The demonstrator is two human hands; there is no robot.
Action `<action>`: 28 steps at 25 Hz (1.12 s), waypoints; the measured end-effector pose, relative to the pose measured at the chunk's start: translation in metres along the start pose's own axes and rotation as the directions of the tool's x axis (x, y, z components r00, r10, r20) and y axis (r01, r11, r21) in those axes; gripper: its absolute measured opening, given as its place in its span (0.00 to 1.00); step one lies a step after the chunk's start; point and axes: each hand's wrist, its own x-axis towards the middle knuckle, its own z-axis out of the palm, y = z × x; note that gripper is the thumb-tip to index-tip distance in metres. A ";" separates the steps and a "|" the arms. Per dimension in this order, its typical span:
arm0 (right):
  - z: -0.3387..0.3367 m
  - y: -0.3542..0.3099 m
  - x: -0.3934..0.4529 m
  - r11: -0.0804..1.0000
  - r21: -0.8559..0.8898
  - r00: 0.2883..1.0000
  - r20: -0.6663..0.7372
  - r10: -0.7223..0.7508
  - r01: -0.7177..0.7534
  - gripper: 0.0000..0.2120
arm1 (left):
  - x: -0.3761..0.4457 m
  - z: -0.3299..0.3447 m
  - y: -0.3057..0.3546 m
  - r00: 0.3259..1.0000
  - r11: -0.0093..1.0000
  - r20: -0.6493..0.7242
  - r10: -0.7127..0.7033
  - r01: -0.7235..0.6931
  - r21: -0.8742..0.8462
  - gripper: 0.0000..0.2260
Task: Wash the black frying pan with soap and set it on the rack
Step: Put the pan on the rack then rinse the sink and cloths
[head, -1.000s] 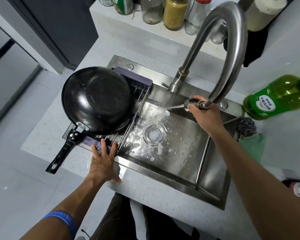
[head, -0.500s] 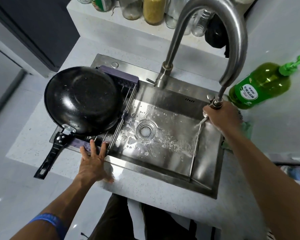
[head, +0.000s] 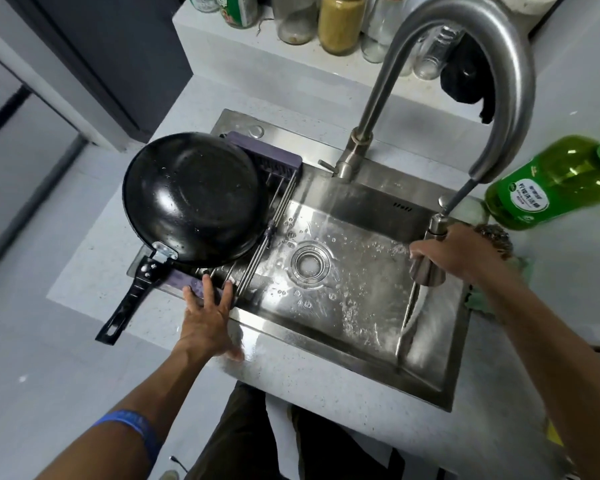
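Pan (head: 191,199) sitting upturned on rack (head: 267,161), right hand (head: 454,252) gripping sprayer (head: 430,261), rinsing sink (head: 361,362), left hand (head: 208,320) resting flat-fingered at sink's front-left edge.

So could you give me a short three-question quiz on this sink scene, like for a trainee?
1. True or false: the black frying pan lies upside down on the rack.
2. What does the right hand hold? A) green soap bottle B) pull-out spray head C) pan handle
3. What does the left hand rest on?

Key:
1. True.
2. B, the spray head, spraying into the sink.
3. The sink's front edge by the rack, fingers spread.
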 end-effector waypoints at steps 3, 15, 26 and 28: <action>0.018 -0.005 0.000 0.982 0.182 0.999 0.022 -0.048 0.043 0.20 | 0.000 0.001 0.000 1.000 1.000 -0.001 -0.002 0.002 -0.010 0.66; 0.074 -0.084 -0.014 0.734 0.679 0.974 0.173 -0.146 -0.010 0.13 | -0.002 0.003 0.000 1.000 1.000 -0.006 -0.010 0.010 -0.004 0.65; 0.100 -0.137 -0.007 0.614 0.789 0.956 0.195 -0.218 -0.021 0.14 | 0.005 0.009 -0.001 1.000 1.000 -0.009 -0.017 0.017 0.011 0.65; 0.101 -0.136 0.000 0.615 0.788 0.979 0.113 -0.169 0.015 0.12 | 0.005 0.010 -0.002 1.000 1.000 -0.013 -0.020 0.020 0.008 0.65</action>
